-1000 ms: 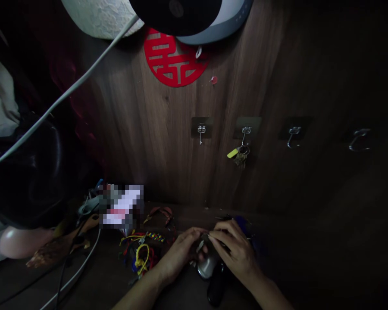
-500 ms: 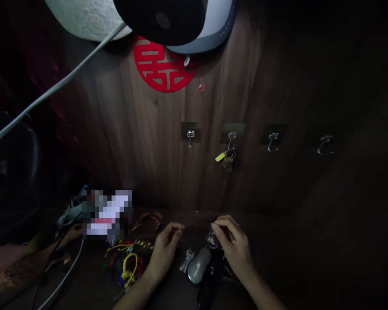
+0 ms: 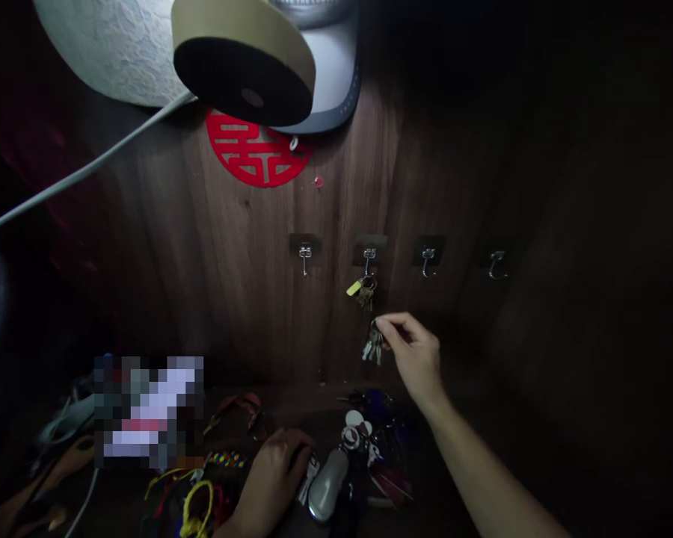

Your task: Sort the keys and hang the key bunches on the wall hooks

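My right hand pinches a ring with a small bunch of keys, which dangles in front of the wooden panel. Just above it, another key bunch with a yellow tag hangs from the second metal hook. Low on the dark surface, my left hand rests palm down with its fingers loosely bent, nothing seen in them. Beside its fingertips lie pale keys and a silver rounded fob. More key rings with white round tags lie right of these.
Other hooks line the panel. Yellow and coloured cords and a braided band lie left of my left hand. Caps and a red cut-out hang above, with a white cable crossing the upper left.
My right hand has risen from the pile with a bunch of keys, up close below the hooks. My left hand has lowered onto the surface by the pale keys. The view has shifted.
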`<state>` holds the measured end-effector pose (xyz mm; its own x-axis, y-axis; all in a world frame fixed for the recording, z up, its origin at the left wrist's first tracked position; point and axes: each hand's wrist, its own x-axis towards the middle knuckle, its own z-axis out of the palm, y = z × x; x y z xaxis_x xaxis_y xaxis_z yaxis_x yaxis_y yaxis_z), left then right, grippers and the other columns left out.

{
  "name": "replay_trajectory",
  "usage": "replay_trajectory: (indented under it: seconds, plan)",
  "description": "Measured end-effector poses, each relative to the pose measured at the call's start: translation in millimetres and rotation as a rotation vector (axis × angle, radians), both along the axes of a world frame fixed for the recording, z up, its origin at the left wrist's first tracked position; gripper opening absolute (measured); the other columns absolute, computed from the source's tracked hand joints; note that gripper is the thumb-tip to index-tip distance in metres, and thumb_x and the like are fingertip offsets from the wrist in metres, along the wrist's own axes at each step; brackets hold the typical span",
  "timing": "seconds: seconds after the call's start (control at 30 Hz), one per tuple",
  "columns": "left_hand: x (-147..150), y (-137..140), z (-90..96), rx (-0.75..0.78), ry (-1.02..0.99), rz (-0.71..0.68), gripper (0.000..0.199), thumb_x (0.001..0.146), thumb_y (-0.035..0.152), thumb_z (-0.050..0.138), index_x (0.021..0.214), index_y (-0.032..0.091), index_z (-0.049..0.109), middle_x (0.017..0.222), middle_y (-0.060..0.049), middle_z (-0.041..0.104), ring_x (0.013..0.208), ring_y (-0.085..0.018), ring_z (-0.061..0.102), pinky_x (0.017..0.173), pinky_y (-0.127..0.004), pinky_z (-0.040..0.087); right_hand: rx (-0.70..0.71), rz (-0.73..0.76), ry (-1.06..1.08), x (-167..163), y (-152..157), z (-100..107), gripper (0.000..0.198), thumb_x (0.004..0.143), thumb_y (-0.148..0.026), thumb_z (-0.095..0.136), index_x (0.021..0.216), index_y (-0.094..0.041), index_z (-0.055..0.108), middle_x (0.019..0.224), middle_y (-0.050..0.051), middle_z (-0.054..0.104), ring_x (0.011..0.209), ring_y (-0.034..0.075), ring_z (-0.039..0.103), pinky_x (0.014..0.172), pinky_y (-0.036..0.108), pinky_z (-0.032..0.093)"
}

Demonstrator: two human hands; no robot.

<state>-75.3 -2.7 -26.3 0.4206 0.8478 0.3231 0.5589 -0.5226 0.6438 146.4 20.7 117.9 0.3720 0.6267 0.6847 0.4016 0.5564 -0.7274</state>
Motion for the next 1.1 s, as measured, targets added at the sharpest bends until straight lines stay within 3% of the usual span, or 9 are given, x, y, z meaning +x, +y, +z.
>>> replay_trajectory:
  seconds: [0.23,0.43,0.83,1.1]
  plan:
    - [0.6,-1.2,0.5,0.038,-0.031,0.013,0.02,0.084,0.017,0.045,0.082,0.024,0.064,0.083,-0.001,0.07,0.081,-0.018,0.063,0.08,-0.028,0.045,0.098,0.037,-0.003,13.3,33.1,61.3,0.023,0.07,-0.041,0.064,0.068,-0.017,0.064,0.057,-0.002,0.056,0.048,0.01,0.048,0.046,0.023,0.042]
    - [1.4,-0.9,-2.6,0.089,-0.017,0.019,0.021,0.084,0.016,0.044,0.081,0.023,0.064,0.081,-0.002,0.07,0.079,-0.019,0.063,0.074,-0.027,0.045,0.005,0.08,-0.059,24.3,53.2,75.6,0.026,0.064,-0.041,0.068,0.069,-0.016,0.07,0.062,0.0,0.064,0.052,0.012,0.052,0.047,0.024,0.04]
    - [1.7,-2.4,-1.2,0.071,0.007,0.025,0.022,0.084,0.015,0.044,0.082,0.023,0.065,0.084,-0.003,0.071,0.082,-0.019,0.063,0.08,-0.029,0.044,-0.045,0.116,-0.005,21.7,51.2,46.2,0.034,0.071,-0.044,0.059,0.09,-0.017,0.068,0.062,0.0,0.061,0.049,0.01,0.05,0.041,0.021,0.038]
    - [2.9,-8.1,9.8,0.031,0.039,0.022,0.022,0.086,0.02,0.042,0.083,0.022,0.064,0.085,-0.003,0.07,0.084,-0.019,0.063,0.076,-0.028,0.044,-0.041,0.052,0.112,26.1,19.4,-5.3,0.033,0.074,-0.041,0.056,0.096,-0.017,0.061,0.071,0.002,0.062,0.056,0.012,0.054,0.045,0.022,0.04]
